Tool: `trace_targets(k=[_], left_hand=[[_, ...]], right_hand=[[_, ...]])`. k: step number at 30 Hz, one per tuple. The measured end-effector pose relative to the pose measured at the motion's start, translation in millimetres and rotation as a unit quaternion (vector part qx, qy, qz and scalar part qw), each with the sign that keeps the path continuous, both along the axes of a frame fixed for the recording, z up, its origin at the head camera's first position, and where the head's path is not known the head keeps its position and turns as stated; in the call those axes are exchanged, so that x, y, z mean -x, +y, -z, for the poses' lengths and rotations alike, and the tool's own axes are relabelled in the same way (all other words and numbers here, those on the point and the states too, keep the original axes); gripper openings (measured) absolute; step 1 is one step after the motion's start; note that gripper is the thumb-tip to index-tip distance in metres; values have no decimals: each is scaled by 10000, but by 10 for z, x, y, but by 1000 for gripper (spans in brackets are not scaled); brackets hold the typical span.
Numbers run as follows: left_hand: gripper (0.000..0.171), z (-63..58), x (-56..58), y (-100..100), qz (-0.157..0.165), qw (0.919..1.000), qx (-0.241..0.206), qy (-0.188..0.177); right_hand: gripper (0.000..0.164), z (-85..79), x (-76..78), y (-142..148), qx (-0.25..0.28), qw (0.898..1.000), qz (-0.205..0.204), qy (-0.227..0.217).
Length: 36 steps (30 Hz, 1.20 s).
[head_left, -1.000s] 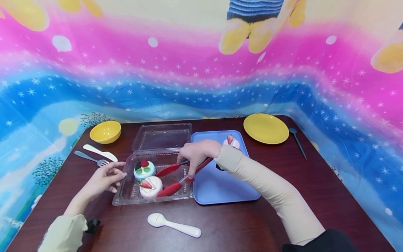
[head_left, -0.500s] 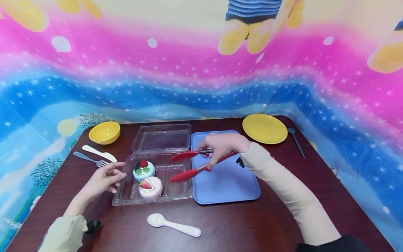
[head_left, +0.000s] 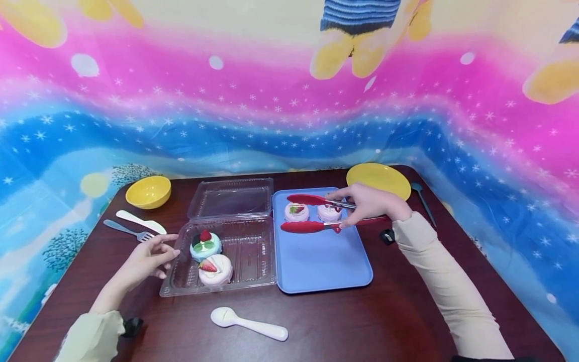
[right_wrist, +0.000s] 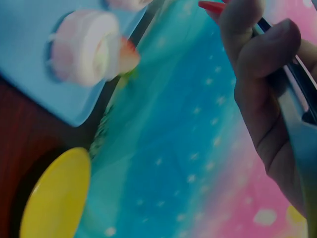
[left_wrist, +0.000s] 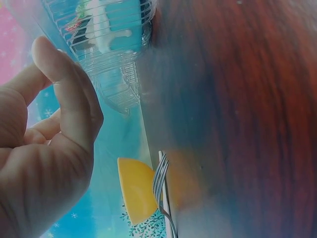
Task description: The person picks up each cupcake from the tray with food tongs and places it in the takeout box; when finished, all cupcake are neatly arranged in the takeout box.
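Note:
My right hand (head_left: 367,203) holds red-tipped tongs (head_left: 304,228), their tips spread apart above the blue tray (head_left: 323,264). Beneath and between the tips, on the tray's far part, sit a pink strawberry cake (head_left: 296,213) and another pink cake (head_left: 329,214), partly covered by the tongs. My left hand (head_left: 143,261) grips the left rim of an opened clear plastic container (head_left: 249,256) with thumb and fingertips. Inside its left half are a light-blue cake (head_left: 206,247) topped with a raspberry and a pink cake with a strawberry slice (head_left: 215,270).
A yellow bowl (head_left: 148,192), white knife (head_left: 140,221) and grey fork (head_left: 128,230) lie at the left. A white spoon (head_left: 249,324) lies in front of the container. Behind the right hand are a yellow plate (head_left: 380,178) and a dark spoon (head_left: 423,203). A patterned cloth (head_left: 226,141) hangs behind.
My right hand and the tongs have moved from the container rightward over the far part of the tray, uncovering the tray's near part. The left hand stays at the container's rim.

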<state>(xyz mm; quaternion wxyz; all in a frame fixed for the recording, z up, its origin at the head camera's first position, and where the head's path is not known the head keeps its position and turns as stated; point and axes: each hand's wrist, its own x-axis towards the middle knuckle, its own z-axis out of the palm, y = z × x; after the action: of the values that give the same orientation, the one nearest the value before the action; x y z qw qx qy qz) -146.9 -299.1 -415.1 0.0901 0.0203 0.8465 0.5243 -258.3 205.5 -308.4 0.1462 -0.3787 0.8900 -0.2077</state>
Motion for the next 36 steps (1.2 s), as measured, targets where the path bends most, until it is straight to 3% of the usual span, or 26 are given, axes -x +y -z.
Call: trace_targets(k=[6,18,25,36], left_hand=[[57,6,-12,-5,-7,10000,-34,19],[59,7,-21,-10,-36,10000,-18,-32],[58,8,-18,-11,-18,10000,-60,-32],[59,11,-2,-13,11,10000,-45,4]], right_hand=[[76,125,5,345,349,9966,741,-107],[81,603,54,783,1068,9805,1639,-175],[82,785,87,901,930,9786,1819,-265],[79,921,131,930,642,9817,1785,-182]])
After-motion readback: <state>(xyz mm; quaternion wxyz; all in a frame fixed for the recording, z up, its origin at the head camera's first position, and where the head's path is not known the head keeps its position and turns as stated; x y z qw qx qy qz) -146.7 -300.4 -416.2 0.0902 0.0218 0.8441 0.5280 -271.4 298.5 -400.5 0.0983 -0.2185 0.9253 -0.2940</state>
